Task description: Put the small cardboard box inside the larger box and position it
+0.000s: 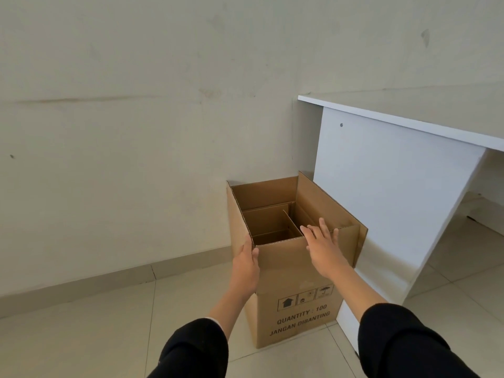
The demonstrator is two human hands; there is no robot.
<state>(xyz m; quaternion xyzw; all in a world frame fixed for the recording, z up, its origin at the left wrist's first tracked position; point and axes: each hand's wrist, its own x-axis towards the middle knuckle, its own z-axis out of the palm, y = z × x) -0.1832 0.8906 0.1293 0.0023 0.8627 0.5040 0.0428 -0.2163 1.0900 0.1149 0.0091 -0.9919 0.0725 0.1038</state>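
A tall brown larger box [289, 276] stands open on the floor, its flaps upright, with printed symbols and text on its front. Inside it, against the left and near walls, sits the small cardboard box [268, 222], also open at the top. My left hand [245, 264] grips the large box's near left corner, thumb on the front face and fingers along the left side. My right hand [323, 245] hovers over the front flap's top edge, fingers spread and holding nothing. The bottoms of both boxes are hidden.
A white desk [387, 192] stands right beside the large box, its side panel touching the right flap. A plain wall [136, 118] with a low skirting runs behind. Pale floor tiles [81, 336] spread to the left and front.
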